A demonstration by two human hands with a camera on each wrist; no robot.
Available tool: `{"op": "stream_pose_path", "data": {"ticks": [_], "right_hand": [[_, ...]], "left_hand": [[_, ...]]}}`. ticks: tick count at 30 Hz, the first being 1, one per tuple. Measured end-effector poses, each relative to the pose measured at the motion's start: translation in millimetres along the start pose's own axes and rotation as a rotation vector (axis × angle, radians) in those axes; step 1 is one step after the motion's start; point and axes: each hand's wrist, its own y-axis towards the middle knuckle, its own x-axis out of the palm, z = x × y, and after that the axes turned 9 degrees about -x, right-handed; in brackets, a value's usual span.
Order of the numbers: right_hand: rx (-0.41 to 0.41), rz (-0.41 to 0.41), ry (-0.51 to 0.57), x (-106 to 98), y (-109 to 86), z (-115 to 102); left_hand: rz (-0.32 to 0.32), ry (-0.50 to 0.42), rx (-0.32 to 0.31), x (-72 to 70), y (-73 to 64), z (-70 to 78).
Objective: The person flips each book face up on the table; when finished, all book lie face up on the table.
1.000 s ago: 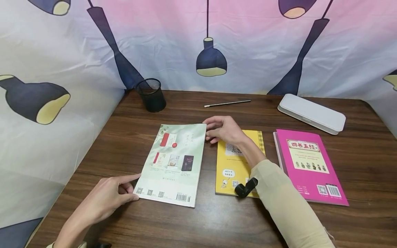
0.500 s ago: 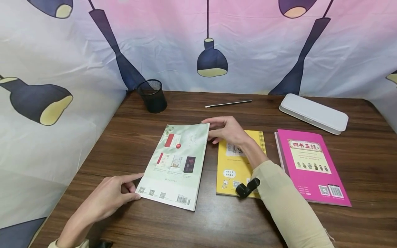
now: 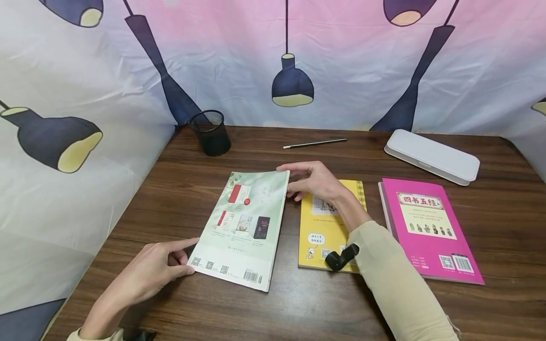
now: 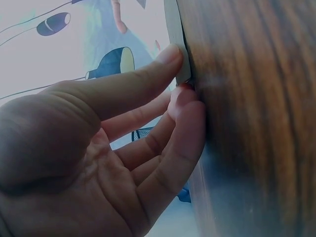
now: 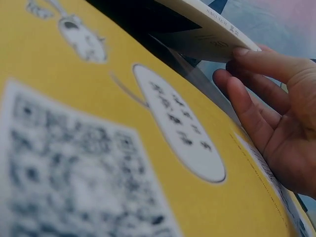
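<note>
A pale green magazine (image 3: 245, 248) with product pictures and barcodes is between my two hands in the head view. My left hand (image 3: 147, 270) pinches its near left corner; in the left wrist view the thumb (image 4: 133, 86) presses along the edge, the other fingers curling close to the tabletop. My right hand (image 3: 320, 182) holds the far right corner, reaching over a yellow book (image 3: 330, 222). From the right wrist, the magazine's underside (image 5: 207, 42) shows, its right side raised off the table, with the right thumb (image 5: 269, 64) against it.
A pink book (image 3: 426, 255) lies at the right on the wooden table (image 3: 281, 312). Behind it is a white pencil case (image 3: 432, 154). Toward the back are a thin pencil (image 3: 315, 143) and a black mesh pen holder (image 3: 214, 137). Lamp-printed cloth (image 3: 341, 71) hangs behind.
The magazine's right side has tilted up a little and its far edge has shifted slightly right, both hands keeping their grip. The whole view has drifted slightly.
</note>
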Motion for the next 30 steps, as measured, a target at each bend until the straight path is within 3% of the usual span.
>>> {"op": "stream_pose_path", "data": {"ticks": [11,17,30], "right_hand": [[-0.034,0.034,0.038,0.7,0.3,2.8],[-0.059,0.063,0.009,1.9,0.9,4.4],[-0.080,0.109,0.028,6.9,0.1,3.0]], "left_hand": [[-0.024,-0.021,-0.004,-2.3,-1.7,-0.6],[-0.043,-0.022,0.015,-1.6,-3.0,-0.6],[0.042,0.048,0.093,3.2,-3.9,3.1]]}}
